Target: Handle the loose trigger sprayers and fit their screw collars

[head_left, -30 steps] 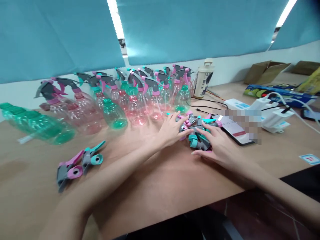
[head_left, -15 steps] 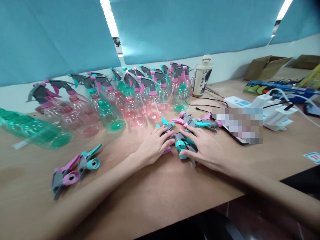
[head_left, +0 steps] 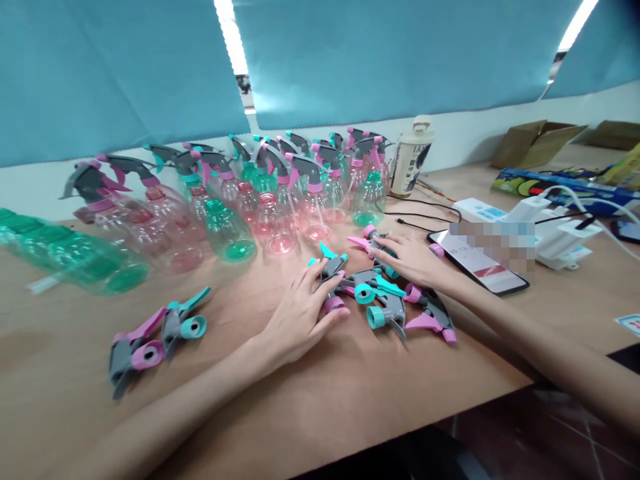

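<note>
My left hand (head_left: 303, 310) lies open on the left side of a loose pile of grey trigger spray heads. Its fingers touch a teal-trimmed spray head (head_left: 334, 265), and a pink-collared one shows beside the thumb. At the back right of the pile, my right hand (head_left: 415, 259) reaches over more spray heads with its fingers stretched out, hiding part of them. Between and below the hands are a teal-collared spray head (head_left: 393, 313) and a pink-trimmed spray head (head_left: 436, 317). Two further spray heads, one pink (head_left: 133, 353) and one teal (head_left: 183, 323), rest apart at the left.
Pink and green spray bottles, several with heads fitted, stand behind the pile; a green bottle (head_left: 227, 233) is headless. Stacked green bottles (head_left: 75, 257) lie at left. To the right are a phone (head_left: 493, 270), a power strip (head_left: 477, 208), cables and a tumbler (head_left: 411, 160).
My right hand has moved up and right across the pile, uncovering spray heads that are now spread wider. My left hand has shifted slightly left and down.
</note>
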The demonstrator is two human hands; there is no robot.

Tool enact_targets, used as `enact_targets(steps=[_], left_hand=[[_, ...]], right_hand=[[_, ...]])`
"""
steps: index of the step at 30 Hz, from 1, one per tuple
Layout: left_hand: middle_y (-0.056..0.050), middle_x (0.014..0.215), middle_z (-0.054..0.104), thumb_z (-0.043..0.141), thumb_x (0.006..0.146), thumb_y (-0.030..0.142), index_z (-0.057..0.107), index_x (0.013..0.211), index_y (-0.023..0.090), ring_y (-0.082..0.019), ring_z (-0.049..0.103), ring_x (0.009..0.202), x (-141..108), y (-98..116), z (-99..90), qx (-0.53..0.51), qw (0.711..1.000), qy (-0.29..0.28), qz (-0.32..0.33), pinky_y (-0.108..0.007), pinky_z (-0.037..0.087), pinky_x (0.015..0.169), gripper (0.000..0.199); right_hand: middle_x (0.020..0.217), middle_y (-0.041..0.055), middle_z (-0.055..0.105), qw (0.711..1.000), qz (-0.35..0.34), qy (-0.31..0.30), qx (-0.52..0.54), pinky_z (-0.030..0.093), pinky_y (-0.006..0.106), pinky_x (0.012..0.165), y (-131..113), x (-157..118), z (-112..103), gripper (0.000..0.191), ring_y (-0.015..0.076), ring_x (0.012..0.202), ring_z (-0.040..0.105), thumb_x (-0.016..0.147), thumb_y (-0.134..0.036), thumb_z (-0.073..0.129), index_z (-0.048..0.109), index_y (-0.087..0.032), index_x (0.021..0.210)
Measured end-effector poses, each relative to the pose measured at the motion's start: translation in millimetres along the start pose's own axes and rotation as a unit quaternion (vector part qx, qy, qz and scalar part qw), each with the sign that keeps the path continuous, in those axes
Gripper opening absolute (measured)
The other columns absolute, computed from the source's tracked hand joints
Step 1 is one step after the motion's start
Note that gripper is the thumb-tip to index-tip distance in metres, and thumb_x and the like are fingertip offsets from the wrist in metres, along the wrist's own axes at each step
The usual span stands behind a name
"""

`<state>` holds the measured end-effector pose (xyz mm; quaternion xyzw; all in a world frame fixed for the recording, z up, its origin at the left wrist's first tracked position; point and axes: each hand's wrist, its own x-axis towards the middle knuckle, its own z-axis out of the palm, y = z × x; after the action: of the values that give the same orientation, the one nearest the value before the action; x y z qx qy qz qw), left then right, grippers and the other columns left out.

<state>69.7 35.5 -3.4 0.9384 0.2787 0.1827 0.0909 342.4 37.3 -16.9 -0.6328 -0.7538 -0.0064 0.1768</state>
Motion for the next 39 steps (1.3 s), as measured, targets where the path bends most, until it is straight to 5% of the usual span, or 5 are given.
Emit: enact_targets(steps=[6,15,26,31,39], left_hand=[[-0.011,0.133,0.045,0.046,0.093,0.032,0.043,0.129,0.022,-0.025,0.044,0.122,-19.9,-1.2,-11.8,-0.004,0.998,-0.032,0.054,-0.046,0.042,0.099,0.038],[-0.012,0.106,0.058,0.040,0.095,0.027,0.050,0.122,0.016,-0.023,0.057,0.089,-24.3,3.2,-11.6,0.067,0.996,-0.020,0.061,-0.038,0.053,0.072,0.031],[-0.008,0.109,0.057,0.057,0.085,0.024,0.056,0.094,0.019,-0.024,0.051,0.098,-49.2,14.3,-26.2,0.006,1.000,-0.007,0.000,-0.039,0.047,0.082,0.011],[-0.008,0.107,0.061,0.058,0.083,0.021,0.049,0.117,0.017,-0.024,0.051,0.098,-54.5,11.9,-21.7,0.020,1.000,-0.018,-0.004,-0.041,0.045,0.083,0.035],[-0.009,0.102,0.059,0.054,0.087,0.024,0.052,0.113,0.016,-0.022,0.050,0.092,-57.5,8.8,-24.9,-0.008,0.999,0.041,-0.009,-0.037,0.046,0.080,0.027]], right_hand=[[0.095,0.0083,0.066,0.999,0.016,-0.013,0.031,0.045,0.040,0.081,-19.1,2.8,-15.5,0.058,0.0254,0.096,0.058,0.092,-0.060,0.022,0.067,-0.024,0.101],[0.129,0.0074,0.053,0.996,-0.064,-0.026,0.061,0.038,0.046,0.095,-29.1,26.7,0.7,0.052,0.0285,0.119,0.047,0.090,-0.060,0.030,0.059,-0.029,0.120],[0.131,0.0086,0.054,0.989,-0.123,-0.009,0.085,0.032,0.048,0.102,-66.5,5.0,-12.0,0.048,0.0270,0.123,0.045,0.089,-0.055,0.042,0.055,-0.023,0.124],[0.144,0.0090,0.040,0.965,-0.245,-0.052,0.082,0.028,0.046,0.107,-93.8,15.8,4.3,0.055,0.0262,0.131,0.035,0.090,-0.051,0.043,0.041,-0.022,0.137],[0.127,0.0023,0.058,0.971,-0.232,-0.053,0.005,0.032,0.051,0.100,-86.4,18.1,0.8,0.034,0.0266,0.114,0.053,0.096,-0.036,0.037,0.068,-0.025,0.102]])
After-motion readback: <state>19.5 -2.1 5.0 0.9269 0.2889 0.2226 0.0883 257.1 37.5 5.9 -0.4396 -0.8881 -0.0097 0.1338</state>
